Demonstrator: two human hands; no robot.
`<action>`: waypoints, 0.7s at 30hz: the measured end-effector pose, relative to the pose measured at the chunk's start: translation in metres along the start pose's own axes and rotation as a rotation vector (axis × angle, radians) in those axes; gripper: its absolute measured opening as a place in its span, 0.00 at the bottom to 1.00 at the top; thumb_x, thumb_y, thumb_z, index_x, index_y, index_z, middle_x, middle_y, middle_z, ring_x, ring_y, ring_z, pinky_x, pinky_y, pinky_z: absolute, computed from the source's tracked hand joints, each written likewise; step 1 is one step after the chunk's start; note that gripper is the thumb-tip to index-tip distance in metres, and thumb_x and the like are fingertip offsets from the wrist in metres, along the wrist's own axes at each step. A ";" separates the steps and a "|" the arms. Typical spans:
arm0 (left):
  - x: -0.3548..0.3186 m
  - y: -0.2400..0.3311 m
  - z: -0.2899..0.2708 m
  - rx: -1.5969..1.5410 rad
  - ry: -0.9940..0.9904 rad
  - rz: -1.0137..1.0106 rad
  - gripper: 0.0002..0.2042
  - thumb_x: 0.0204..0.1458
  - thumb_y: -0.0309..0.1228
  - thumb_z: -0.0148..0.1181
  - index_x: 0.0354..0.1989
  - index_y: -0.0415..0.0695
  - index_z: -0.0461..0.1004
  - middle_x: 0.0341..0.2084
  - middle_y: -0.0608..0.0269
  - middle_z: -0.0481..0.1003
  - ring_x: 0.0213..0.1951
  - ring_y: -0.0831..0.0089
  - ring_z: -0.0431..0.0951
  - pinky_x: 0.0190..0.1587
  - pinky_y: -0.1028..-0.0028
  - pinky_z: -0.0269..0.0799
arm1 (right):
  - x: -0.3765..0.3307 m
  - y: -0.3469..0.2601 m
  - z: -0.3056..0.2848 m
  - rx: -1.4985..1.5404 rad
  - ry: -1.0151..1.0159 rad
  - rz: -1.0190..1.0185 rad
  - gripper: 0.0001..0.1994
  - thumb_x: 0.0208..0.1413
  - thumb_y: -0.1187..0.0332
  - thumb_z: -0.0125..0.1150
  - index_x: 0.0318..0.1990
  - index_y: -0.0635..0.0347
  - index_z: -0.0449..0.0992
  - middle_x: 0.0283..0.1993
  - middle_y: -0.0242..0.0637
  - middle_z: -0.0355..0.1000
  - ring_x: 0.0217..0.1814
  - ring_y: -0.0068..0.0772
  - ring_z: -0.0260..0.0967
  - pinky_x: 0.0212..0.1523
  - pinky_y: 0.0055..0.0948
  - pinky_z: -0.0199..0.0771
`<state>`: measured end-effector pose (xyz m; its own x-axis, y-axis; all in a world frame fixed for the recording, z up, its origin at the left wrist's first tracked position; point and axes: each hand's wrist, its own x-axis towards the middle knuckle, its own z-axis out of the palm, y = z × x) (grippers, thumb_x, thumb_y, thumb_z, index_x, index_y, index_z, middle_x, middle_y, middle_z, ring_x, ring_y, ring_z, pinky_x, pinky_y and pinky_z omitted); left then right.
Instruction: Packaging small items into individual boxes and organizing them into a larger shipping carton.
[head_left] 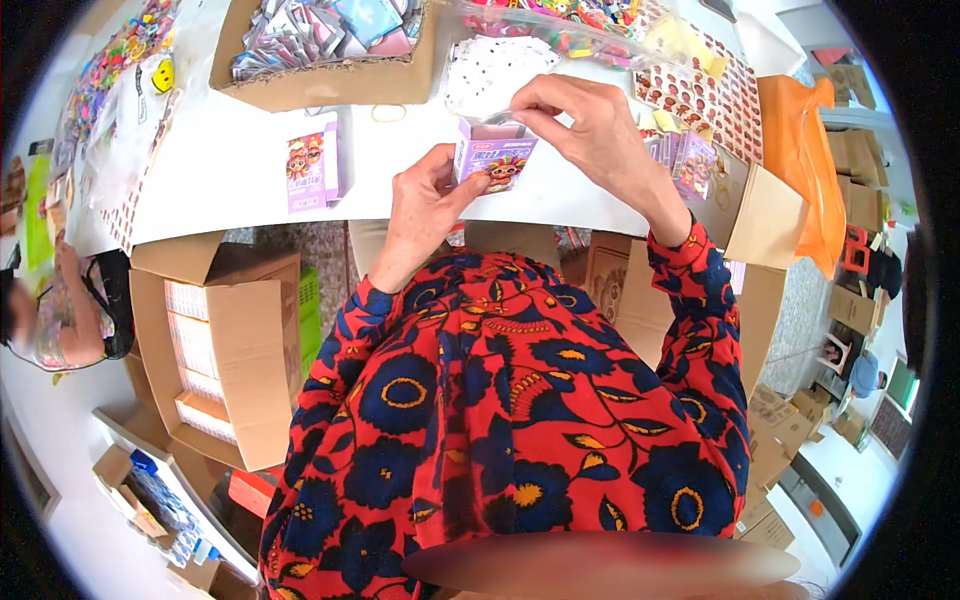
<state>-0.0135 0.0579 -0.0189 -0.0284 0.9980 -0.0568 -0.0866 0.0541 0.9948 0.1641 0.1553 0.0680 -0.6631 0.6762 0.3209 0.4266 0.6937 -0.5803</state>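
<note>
My left hand [420, 200] grips a small purple printed box [492, 155], thumb across its front and fingers behind. The top of this box is open. Over that opening is my right hand [595, 125], thumb and forefinger pinched together at the rim; what lies between them is too small to make out. To the left, flattened purple cartons [306, 170] lie on the white table [240, 150]. Behind the held box sits a heap of small white pieces with dark marks [495, 72]. Beside my right wrist stand several more purple boxes [692, 165].
A cardboard box [330, 92] full of small flat packets stands at the back. Sticker sheets [700, 85] and an orange bag [800, 170] occupy the right side. Below the table's left edge is an open carton [245, 350] with stacked packs. Another person [75, 310] is at far left.
</note>
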 end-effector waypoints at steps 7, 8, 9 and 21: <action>-0.001 0.001 0.000 -0.021 0.004 -0.015 0.11 0.49 0.22 0.60 0.41 0.33 0.71 0.28 0.64 0.77 0.31 0.84 0.73 0.33 0.80 0.71 | 0.003 -0.004 -0.002 -0.035 0.020 -0.093 0.05 0.49 0.77 0.58 0.35 0.62 0.75 0.32 0.35 0.73 0.31 0.28 0.71 0.32 0.23 0.71; -0.001 0.001 -0.001 -0.014 -0.001 -0.016 0.11 0.49 0.22 0.60 0.41 0.34 0.71 0.28 0.64 0.77 0.31 0.84 0.73 0.34 0.80 0.71 | 0.004 -0.004 -0.002 -0.026 0.032 -0.113 0.05 0.49 0.77 0.58 0.35 0.62 0.75 0.33 0.35 0.74 0.32 0.27 0.71 0.33 0.22 0.71; 0.000 0.000 -0.001 -0.006 -0.007 -0.017 0.11 0.49 0.22 0.60 0.41 0.34 0.71 0.28 0.63 0.77 0.31 0.84 0.73 0.34 0.80 0.71 | 0.005 -0.005 -0.003 -0.027 0.031 -0.112 0.05 0.49 0.77 0.58 0.35 0.62 0.75 0.33 0.35 0.74 0.32 0.27 0.71 0.33 0.22 0.71; -0.001 -0.002 -0.008 0.056 0.019 -0.016 0.11 0.49 0.24 0.61 0.39 0.33 0.71 0.29 0.63 0.77 0.32 0.83 0.73 0.34 0.80 0.71 | 0.026 0.064 0.005 0.199 0.214 0.161 0.05 0.53 0.75 0.57 0.37 0.62 0.76 0.31 0.27 0.74 0.31 0.14 0.67 0.32 0.16 0.69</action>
<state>-0.0208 0.0562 -0.0214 -0.0465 0.9962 -0.0737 -0.0309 0.0723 0.9969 0.1714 0.2156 0.0356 -0.4433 0.8247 0.3511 0.3727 0.5258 -0.7646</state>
